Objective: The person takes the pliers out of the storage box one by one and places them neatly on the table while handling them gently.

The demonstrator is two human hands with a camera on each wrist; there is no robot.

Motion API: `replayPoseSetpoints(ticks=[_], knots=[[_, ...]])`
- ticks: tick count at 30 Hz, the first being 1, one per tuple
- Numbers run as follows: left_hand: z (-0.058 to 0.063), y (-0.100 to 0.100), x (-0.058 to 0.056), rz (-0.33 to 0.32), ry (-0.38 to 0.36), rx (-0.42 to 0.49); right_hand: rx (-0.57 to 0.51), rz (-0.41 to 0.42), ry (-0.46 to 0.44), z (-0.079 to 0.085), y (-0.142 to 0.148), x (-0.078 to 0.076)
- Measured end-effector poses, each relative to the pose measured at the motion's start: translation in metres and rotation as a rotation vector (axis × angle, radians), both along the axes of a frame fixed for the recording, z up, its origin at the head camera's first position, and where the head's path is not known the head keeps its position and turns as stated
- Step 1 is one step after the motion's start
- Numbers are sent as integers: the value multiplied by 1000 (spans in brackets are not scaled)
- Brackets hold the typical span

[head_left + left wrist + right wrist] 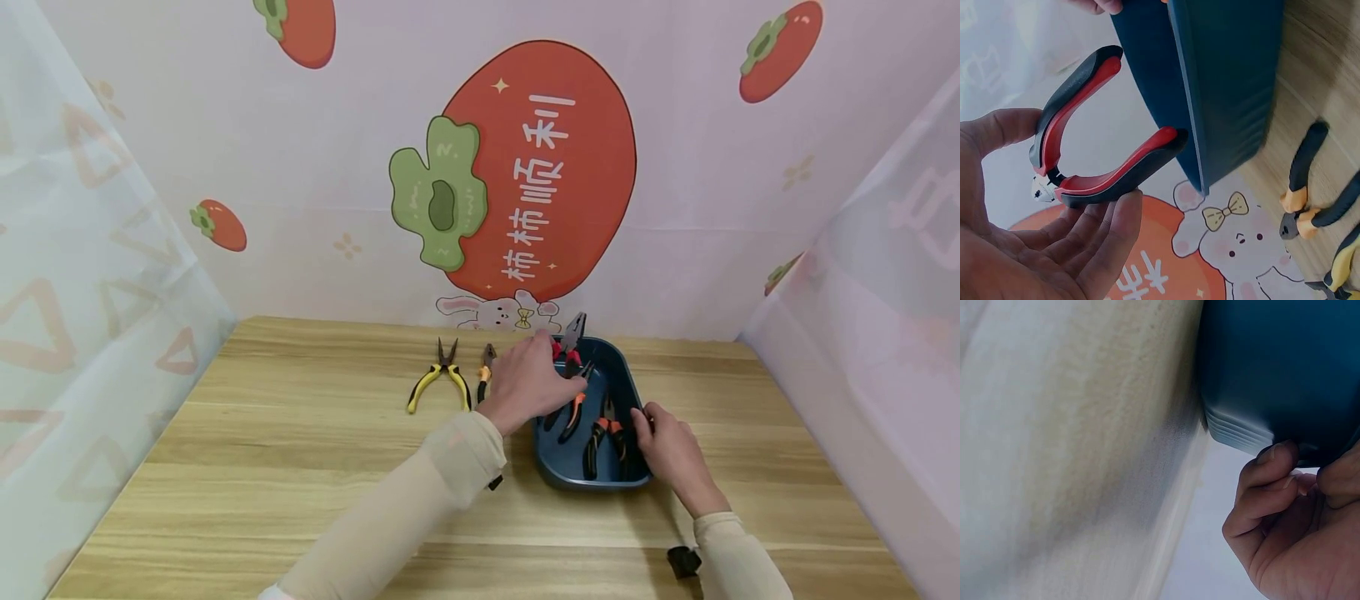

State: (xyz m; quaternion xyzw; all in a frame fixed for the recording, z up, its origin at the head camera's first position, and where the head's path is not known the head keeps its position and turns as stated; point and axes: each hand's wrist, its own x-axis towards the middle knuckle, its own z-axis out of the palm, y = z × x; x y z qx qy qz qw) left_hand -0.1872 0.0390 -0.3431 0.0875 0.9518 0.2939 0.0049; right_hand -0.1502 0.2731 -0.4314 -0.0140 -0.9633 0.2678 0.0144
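My left hand [528, 379] reaches over the far left side of a dark blue tray [551, 467]. It holds a pair of pliers with red-and-black handles [1132, 178] between thumb and fingers. Their handles are spread, and their metal jaws point up and away in the head view. My right hand [671, 450] grips the tray's right rim, thumb at the edge and fingers curled underneath. Inside the tray lie orange-and-black long-nose pliers [574, 414] and another orange-and-black pair [592, 450]. Part of the tray is hidden behind my left hand.
Left of the tray, yellow-and-black long-nose pliers [426, 385] lie spread on the wooden table [300, 450]. Beside them are pliers with light-orange-and-black handles [483, 379], partly covered by my left hand. A printed cloth [675, 275] hangs behind the table's far edge.
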Motion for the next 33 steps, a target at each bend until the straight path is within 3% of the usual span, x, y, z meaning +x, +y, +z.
replayPoseSetpoints(ticks=[15,33], knots=[[0,-35,-5,86,19,109,15,4,28,0,-1,-1],[1,-82,-11,198,54,136,11,11,20,-1,0,0]])
